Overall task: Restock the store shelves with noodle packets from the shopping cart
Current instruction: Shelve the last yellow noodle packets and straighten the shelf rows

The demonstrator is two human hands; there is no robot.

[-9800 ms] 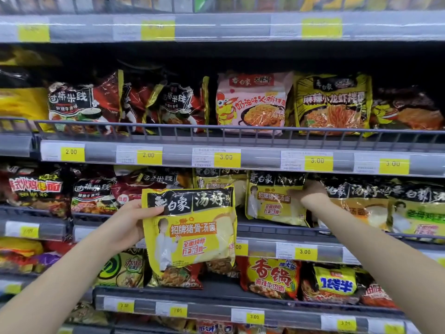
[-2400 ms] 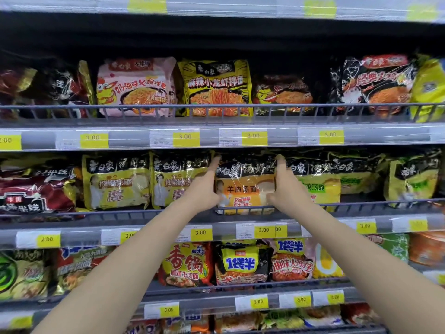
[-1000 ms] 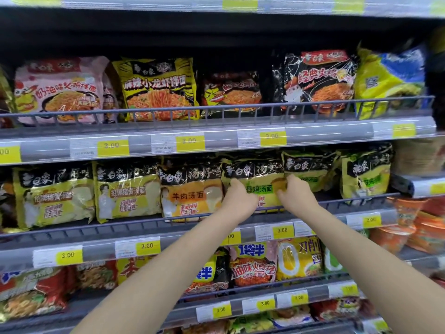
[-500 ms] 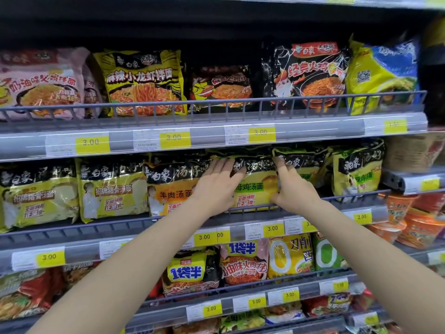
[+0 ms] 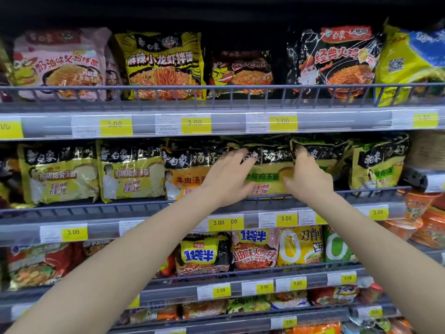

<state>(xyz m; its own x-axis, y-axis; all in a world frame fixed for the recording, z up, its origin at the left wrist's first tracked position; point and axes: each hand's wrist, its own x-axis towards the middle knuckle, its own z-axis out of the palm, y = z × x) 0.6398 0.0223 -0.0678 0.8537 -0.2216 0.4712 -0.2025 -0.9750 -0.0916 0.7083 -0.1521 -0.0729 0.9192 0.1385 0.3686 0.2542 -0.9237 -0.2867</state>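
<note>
My view has drifted right along the shelf [image 5: 216,206]; my left hand [image 5: 226,179] and right hand [image 5: 305,177] both rest released on the green-label noodle packet [image 5: 267,175].

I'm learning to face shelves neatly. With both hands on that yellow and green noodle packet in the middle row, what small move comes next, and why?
Probably press it back and upright behind the wire rail. The left hand lies flat on the packet and the right hand touches its right edge, so it seems placed but not yet squared with the orange packet beside it.
</note>
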